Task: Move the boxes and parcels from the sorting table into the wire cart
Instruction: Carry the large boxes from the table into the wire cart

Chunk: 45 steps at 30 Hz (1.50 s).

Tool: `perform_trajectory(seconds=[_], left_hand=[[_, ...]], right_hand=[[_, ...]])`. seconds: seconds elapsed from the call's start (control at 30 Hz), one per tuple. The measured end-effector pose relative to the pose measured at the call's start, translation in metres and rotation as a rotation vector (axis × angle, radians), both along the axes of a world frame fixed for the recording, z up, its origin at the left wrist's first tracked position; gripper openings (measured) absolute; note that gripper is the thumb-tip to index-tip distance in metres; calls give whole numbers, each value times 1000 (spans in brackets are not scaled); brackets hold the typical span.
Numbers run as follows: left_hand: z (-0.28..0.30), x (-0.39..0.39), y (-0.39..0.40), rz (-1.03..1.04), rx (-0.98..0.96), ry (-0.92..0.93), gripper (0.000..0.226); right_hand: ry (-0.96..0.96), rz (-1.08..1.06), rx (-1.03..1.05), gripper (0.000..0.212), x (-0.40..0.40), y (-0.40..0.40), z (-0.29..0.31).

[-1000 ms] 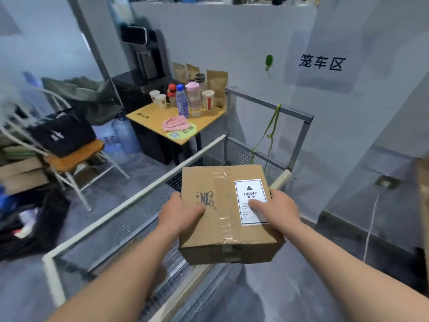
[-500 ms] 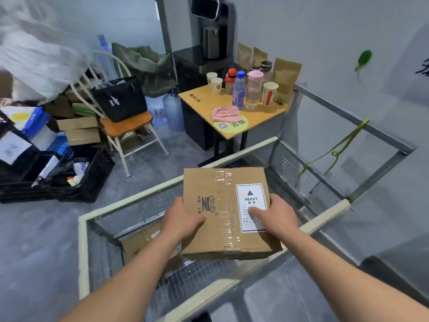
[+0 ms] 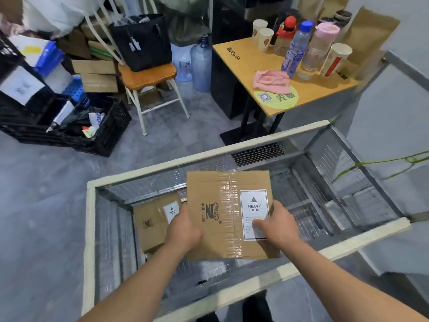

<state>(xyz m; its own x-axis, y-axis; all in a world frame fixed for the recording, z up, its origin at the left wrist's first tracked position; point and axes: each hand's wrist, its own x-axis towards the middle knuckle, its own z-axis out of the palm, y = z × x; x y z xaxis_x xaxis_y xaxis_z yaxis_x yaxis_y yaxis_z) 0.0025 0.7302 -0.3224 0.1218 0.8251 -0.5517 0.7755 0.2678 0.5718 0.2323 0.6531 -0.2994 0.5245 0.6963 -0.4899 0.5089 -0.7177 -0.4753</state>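
I hold a brown cardboard box (image 3: 222, 205) with clear tape and a white HEAVY label over the open top of the wire cart (image 3: 362, 235). My left hand (image 3: 183, 231) grips the box's left edge. My right hand (image 3: 278, 225) grips its right edge, thumb on the label. Inside the cart, at the lower left, lies a second brown box (image 3: 153, 219) with a similar label, partly hidden by the box I hold. The cart has mesh walls and a pale padded rim.
A small wooden table (image 3: 301, 89) with cups, bottles and a pink cloth stands just beyond the cart's far rim. A chair (image 3: 148, 77) bearing a black bag, stacked cardboard and a black crate (image 3: 76, 129) are at the left. A green cord (image 3: 383, 161) hangs at the right.
My view has tilted down over the cart. The box has moved from above the near rim to over the cart's inside. The second box on the cart floor has come into full view.
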Motion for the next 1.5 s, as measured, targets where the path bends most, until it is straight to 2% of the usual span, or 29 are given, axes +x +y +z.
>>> perform_trajectory(seconds=[0.2,0.33,0.53,0.7,0.97,1.17,1.37,1.43,1.5], left_hand=[[-78,-3,2,103,-113,6,65],[-141,1,2,168,-179,47,61],[-233,20,9,213,-261,84,78],[-299,36,33,208,-300,105,90],[-387,41,92,275,-308,56,73],[-426,40,117,333,-305,37,81],[-424,37,126,321,-287,31,83],[-415,36,126,310,-274,13,84],[-401,36,124,276,-260,21,88]], right_hand=[[37,86,-103,44,5,27,-83],[43,140,-161,38,13,43,-142],[17,192,-240,29,36,64,-227],[55,233,-271,31,50,98,-286],[117,246,-257,36,57,165,-383],[278,223,-188,53,59,197,-430],[431,172,-182,70,52,206,-436],[411,191,-191,69,48,202,-429],[302,276,-199,64,42,197,-416]])
